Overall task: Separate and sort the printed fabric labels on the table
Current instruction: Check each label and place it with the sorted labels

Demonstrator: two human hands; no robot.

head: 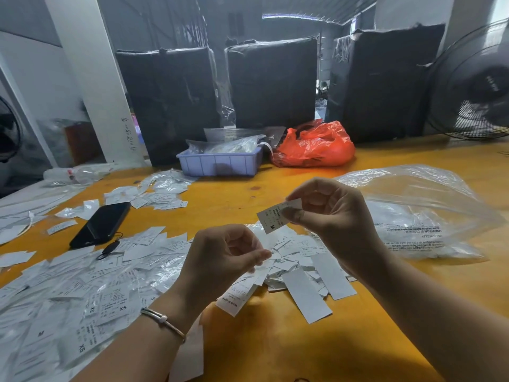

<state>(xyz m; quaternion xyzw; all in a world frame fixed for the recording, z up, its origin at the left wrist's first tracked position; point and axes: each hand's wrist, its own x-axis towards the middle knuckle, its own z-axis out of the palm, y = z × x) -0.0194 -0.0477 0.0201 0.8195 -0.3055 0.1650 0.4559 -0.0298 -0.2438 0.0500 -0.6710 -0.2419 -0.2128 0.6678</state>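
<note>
Reading the size on a lifted label

The right hand is pinching an M label above the loose label pile on the tabletop; the left hand is pinching another strip. Best checking the size before laying it with matching ones.

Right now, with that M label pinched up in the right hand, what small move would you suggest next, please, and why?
Probably lay the M label on a pile of its own size. The right hand pinches it clear of the heap, its size mark readable, while the left hand holds other labels and many labels at left read XS.
</note>
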